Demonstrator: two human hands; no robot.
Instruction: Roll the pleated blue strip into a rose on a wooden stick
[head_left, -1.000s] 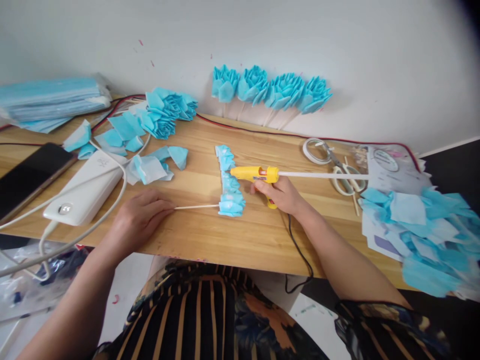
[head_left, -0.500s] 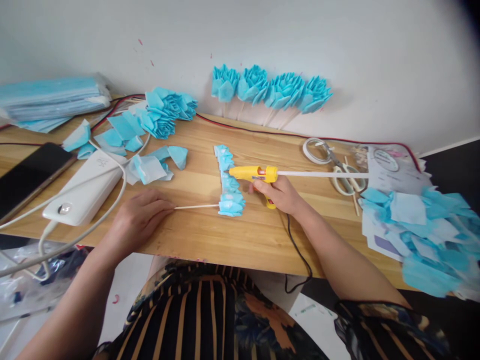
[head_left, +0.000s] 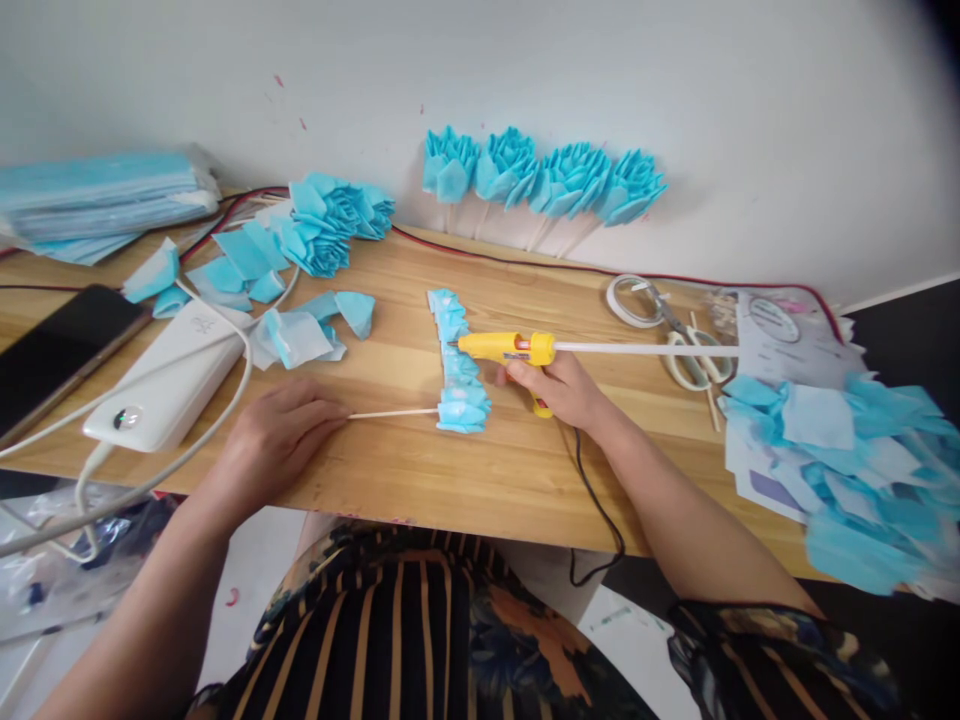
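Note:
My right hand (head_left: 566, 390) is wrapped round a yellow glue gun (head_left: 491, 348) with a long white glue stick (head_left: 645, 349) out of its back. The gun's nozzle points left and meets a strip of folded blue petals (head_left: 461, 372) lying on the table. With closed fingers, my left hand (head_left: 292, 430) pinches the near end of a thin wooden stick (head_left: 394, 413). The stick's other end reaches the lower petals of the strip. Loose blue pieces (head_left: 296, 335) lie just beyond my left hand.
Blue flowers on sticks (head_left: 510, 170) lean against the wall. Left are a white power bank (head_left: 169, 370), a phone (head_left: 64, 345) and a stack of blue sheets (head_left: 109, 195). Right are scissors (head_left: 694, 365), a tape roll (head_left: 634, 302) and a heap of blue pieces (head_left: 862, 440).

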